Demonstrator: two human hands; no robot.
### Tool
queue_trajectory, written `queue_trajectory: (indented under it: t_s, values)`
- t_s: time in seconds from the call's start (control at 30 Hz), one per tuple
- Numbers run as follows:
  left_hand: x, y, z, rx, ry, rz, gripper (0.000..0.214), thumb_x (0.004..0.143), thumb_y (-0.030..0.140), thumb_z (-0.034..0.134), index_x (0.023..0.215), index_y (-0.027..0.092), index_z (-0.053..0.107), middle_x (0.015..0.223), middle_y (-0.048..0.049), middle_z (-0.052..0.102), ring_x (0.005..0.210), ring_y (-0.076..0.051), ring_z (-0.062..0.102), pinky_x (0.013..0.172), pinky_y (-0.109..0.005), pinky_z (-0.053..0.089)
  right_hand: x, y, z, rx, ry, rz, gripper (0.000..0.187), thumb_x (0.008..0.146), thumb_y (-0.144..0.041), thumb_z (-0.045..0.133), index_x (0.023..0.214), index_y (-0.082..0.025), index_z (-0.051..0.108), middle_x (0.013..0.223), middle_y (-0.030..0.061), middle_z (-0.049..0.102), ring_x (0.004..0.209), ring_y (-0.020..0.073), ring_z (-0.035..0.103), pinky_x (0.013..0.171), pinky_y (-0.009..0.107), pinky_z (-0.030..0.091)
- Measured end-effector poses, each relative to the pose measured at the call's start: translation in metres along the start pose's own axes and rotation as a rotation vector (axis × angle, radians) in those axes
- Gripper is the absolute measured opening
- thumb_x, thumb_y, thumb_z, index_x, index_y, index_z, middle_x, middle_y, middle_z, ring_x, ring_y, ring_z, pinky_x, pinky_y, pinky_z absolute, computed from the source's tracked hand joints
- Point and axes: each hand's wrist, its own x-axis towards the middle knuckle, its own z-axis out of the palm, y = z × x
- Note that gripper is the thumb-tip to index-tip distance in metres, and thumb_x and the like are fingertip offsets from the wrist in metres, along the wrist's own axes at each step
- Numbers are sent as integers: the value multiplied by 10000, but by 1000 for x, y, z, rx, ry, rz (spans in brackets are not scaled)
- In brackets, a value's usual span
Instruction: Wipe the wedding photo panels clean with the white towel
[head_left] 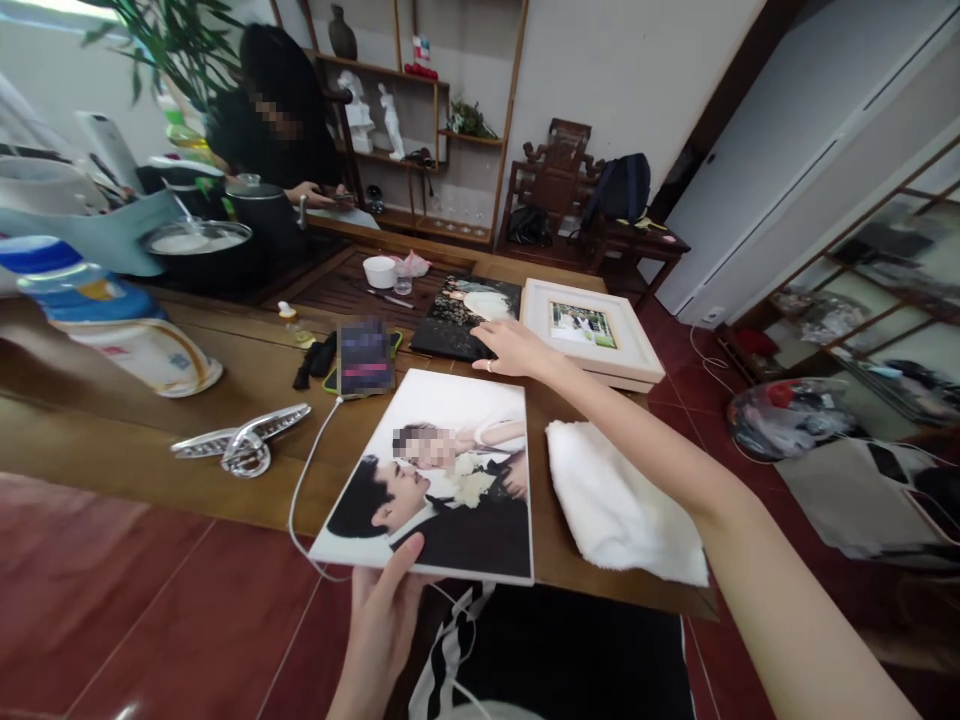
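Note:
My left hand (pixel 386 610) grips the near edge of a white-edged photo panel (pixel 465 530), its thumb on the printed face and its fingers underneath. The print shows a couple in wedding clothes. Farther off, my right hand (pixel 514 347) reaches over a dark photo album or panel (pixel 442 325), fingers stretched out over its right part; whether they touch it I cannot tell. To the right of that hand lies a pale framed photo (pixel 585 320). A folded white towel (pixel 615 500) rests on the table beneath my right forearm.
On the wooden table (pixel 150 430) are a silver hair clip (pixel 244 440), a phone (pixel 367 355) with a white cable, a dropper bottle (pixel 294 325), a blue-capped bottle (pixel 105 315) and a white cup (pixel 380 271). Across the table sits another person (pixel 277 120). A wooden chair (pixel 555 180) stands behind.

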Motion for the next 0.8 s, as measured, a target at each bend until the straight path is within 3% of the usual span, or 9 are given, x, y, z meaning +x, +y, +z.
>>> queue_trajectory:
  t_s: [0.13,0.23,0.4,0.6,0.8]
  values:
    - [-2,2,8,-30,106,-14,523,631,183,806,1124,232,640,1041,-24,745,956,-257,711,684,-245,620,29,7,19,-76,-61,-2,718,849,-514,611,1375,-64,418,1412,284,429,1298,402,415,1023,531,346]
    - [-5,6,15,-35,145,-31,658,572,184,839,1189,212,610,1034,-55,746,919,-285,719,679,-272,625,40,9,31,-136,-110,-59,688,898,-496,535,1409,-65,373,1406,286,437,1297,400,420,1029,561,327]
    - [-3,14,26,-23,141,-33,631,575,252,853,1162,185,632,994,-74,753,888,-298,725,660,-292,627,44,2,38,-238,-124,-142,604,955,-336,389,1423,29,275,1377,371,408,1226,417,490,965,566,376]
    - [8,11,29,8,136,-30,577,611,225,833,1151,163,639,971,-81,757,899,-284,724,614,-235,615,45,-2,30,-281,-122,-173,542,929,-236,355,1379,60,301,1264,389,494,1102,404,586,851,540,459]
    - [15,5,23,-32,132,-32,564,657,261,823,1185,233,628,1073,-70,735,949,-268,713,645,-230,608,57,6,0,-249,-86,-147,477,902,-134,343,1343,47,327,1151,348,573,1010,361,636,798,508,502]
